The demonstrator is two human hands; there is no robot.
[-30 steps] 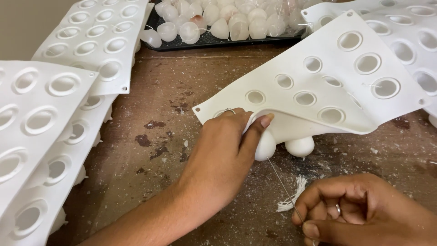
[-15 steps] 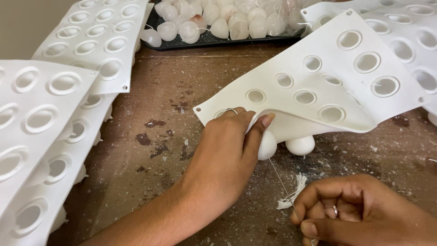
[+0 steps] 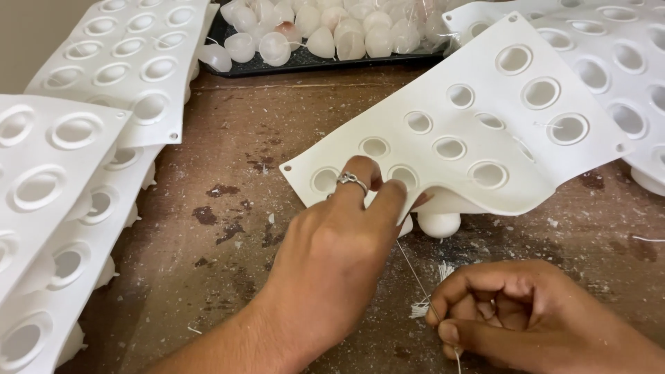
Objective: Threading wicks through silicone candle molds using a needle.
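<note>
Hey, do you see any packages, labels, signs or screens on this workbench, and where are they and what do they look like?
No labels, signs or screens show.
Nearest to packaging: clear plastic film, crinkled, over pale wax domes in the black tray, top centre.

Both hands: left (image 3: 332, 256) fingers pinched forward, right (image 3: 512, 312) curled closed.

left hand (image 3: 332, 256): bare, no glove, no sleeve showing on the forearm; one silver-coloured ring (image 3: 351, 181) with a raised knot-like top on a finger. right hand (image 3: 519, 318): bare, no glove, short trimmed nails.
</note>
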